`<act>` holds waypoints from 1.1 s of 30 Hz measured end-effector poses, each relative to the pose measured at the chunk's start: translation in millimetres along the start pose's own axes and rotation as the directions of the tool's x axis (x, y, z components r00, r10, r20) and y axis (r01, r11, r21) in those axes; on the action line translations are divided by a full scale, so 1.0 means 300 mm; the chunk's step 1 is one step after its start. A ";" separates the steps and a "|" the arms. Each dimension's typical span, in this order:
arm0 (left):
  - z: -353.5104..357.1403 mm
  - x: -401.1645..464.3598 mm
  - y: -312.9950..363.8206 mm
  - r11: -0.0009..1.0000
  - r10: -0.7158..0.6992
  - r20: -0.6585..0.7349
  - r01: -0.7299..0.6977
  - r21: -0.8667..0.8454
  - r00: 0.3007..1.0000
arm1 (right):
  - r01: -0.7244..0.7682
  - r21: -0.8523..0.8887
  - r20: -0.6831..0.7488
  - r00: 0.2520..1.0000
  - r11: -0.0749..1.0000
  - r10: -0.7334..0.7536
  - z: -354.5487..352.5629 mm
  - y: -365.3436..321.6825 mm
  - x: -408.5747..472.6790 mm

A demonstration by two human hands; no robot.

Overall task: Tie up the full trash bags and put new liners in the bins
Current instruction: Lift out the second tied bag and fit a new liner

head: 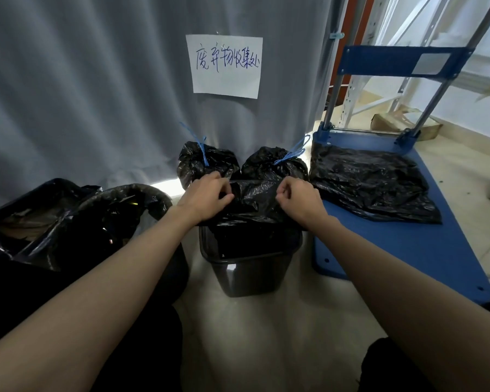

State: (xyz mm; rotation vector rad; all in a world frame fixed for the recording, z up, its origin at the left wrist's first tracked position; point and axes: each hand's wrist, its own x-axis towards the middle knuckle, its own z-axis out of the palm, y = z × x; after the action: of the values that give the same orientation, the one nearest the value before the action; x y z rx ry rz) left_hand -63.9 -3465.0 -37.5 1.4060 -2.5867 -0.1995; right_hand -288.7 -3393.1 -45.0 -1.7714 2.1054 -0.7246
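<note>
The left hand (207,197) and the right hand (300,200) both pinch the upper edge of a black liner (252,199), which hangs over the small black bin (249,274) on the floor. The lower part of the liner is already inside the bin; the top is gathered between the two hands, above the far rim.

The liner looks very thin, soft and light. It will crumple and fold easily, and I think it can slip between the fingers and tear if it is pulled hard over a corner. The best place to hold it is the open edge, with the hands well apart, so that the mouth opens and can be stretched over the rim.

Behind the bin stand two tied bags (208,162), closed with blue ties. At the left is a bigger bin (77,222) whose bag is open and seems full. More black liners (371,182) lie flat on the blue cart (402,250) at the right.
</note>
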 end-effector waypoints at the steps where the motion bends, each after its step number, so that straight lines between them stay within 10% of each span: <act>1: -0.008 -0.016 0.009 0.998 0.059 0.019 -0.059 -0.012 0.998 | 0.043 -0.018 0.010 0.999 0.999 -0.043 0.001 -0.003 -0.020; 6: -0.012 -0.084 0.040 0.974 0.195 0.204 -0.214 0.076 0.959 | 0.181 -0.235 0.041 0.983 0.955 -0.176 0.026 0.016 -0.119; 12: 0.009 -0.130 0.035 0.965 0.214 0.048 -0.219 0.144 0.976 | 0.254 -0.427 0.020 0.962 0.868 -0.272 -0.001 0.032 -0.178; 25: -0.009 -0.186 0.040 0.972 0.215 0.001 -0.214 -0.096 0.977 | 0.308 -0.069 -0.076 0.947 0.949 -0.313 0.000 0.077 -0.210; 33: 0.030 -0.175 0.048 0.958 0.264 0.032 -0.266 0.108 0.964 | 0.297 -0.089 0.045 0.955 0.951 -0.294 -0.035 0.065 -0.220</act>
State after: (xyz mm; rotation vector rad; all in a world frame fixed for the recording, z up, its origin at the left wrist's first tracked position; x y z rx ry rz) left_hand -49.8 -3412.8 -48.6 1.0745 -2.8043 -0.0281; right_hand -297.2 -3324.6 -53.3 -2.1653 1.9031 -0.6739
